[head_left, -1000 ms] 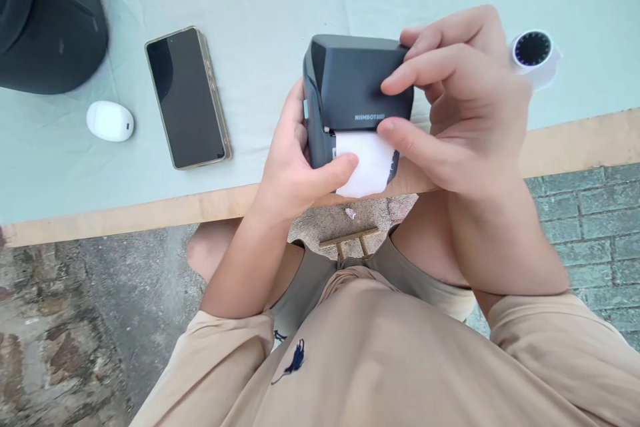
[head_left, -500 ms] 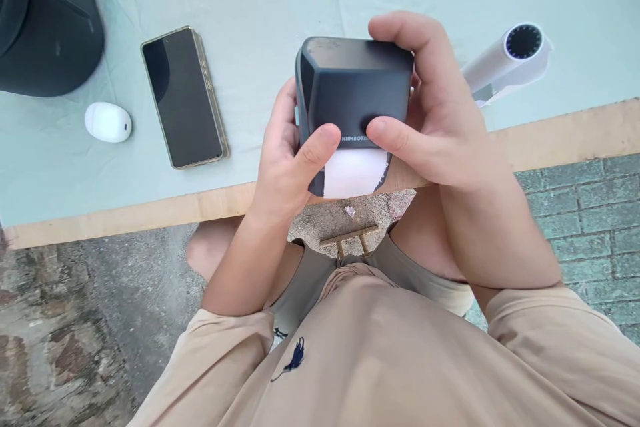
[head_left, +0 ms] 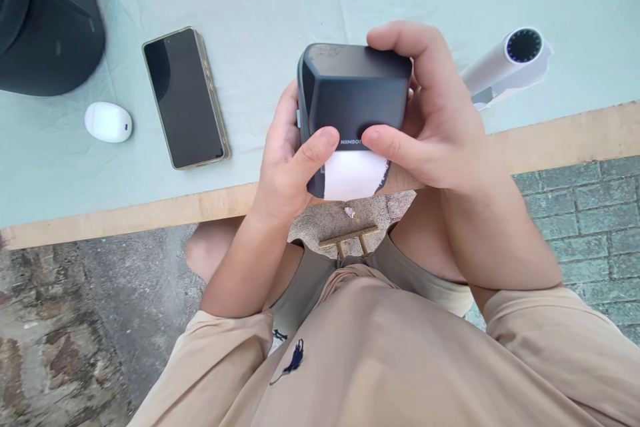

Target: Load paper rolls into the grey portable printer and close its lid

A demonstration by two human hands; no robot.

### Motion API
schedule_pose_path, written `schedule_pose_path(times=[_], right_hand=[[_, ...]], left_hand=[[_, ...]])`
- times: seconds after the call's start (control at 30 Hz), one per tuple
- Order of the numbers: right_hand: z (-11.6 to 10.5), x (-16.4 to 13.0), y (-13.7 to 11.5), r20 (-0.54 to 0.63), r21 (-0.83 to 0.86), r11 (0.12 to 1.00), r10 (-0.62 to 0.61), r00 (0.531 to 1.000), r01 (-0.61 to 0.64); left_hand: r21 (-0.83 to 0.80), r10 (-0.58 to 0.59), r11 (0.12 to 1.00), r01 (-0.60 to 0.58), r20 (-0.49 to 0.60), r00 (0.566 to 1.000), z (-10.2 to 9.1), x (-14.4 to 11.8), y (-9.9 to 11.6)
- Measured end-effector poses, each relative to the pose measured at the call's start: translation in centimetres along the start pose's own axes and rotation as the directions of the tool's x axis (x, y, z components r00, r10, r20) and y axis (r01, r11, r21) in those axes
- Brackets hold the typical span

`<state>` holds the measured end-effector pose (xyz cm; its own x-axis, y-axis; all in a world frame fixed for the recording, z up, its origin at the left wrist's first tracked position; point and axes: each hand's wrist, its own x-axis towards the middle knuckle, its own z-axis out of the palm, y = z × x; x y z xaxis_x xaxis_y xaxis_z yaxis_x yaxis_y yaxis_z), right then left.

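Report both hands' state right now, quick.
Left hand: closed on the black device, holding its left side, thumb on the front.
Right hand: closed on the same device, holding its right side.

A person in a tan shirt holds a black printer between both hands, over the near edge of a table with a pale cloth. The left hand grips one side and the right hand the other, with both thumbs pressed on the front near the partly covered NIIMBOT lettering. White paper sticks out below the thumbs. On the cloth, to the left, lie a phone, a small white case and a black bag with a zipper. A white roll with a dark round end lies just past the right hand.
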<state>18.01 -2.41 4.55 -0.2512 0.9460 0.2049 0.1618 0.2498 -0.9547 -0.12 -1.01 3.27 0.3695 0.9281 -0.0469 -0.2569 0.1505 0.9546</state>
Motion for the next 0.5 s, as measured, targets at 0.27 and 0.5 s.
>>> schedule_pose_path(times=[0.27, 0.5], right_hand=[[0.39, -0.08, 0.29, -0.037, -0.017, 1.0, -0.011, 0.999, 0.011], [0.16, -0.43, 0.68, -0.175, -0.122, 0.986, -0.137, 0.975, 0.117]], left_hand=[[-0.101, 0.002, 0.995, 0.001, 0.031, 1.0, -0.09, 0.24, -0.43], [-0.125, 0.068, 0.99, -0.073, -0.045, 0.997, -0.29, 0.61, -0.96]])
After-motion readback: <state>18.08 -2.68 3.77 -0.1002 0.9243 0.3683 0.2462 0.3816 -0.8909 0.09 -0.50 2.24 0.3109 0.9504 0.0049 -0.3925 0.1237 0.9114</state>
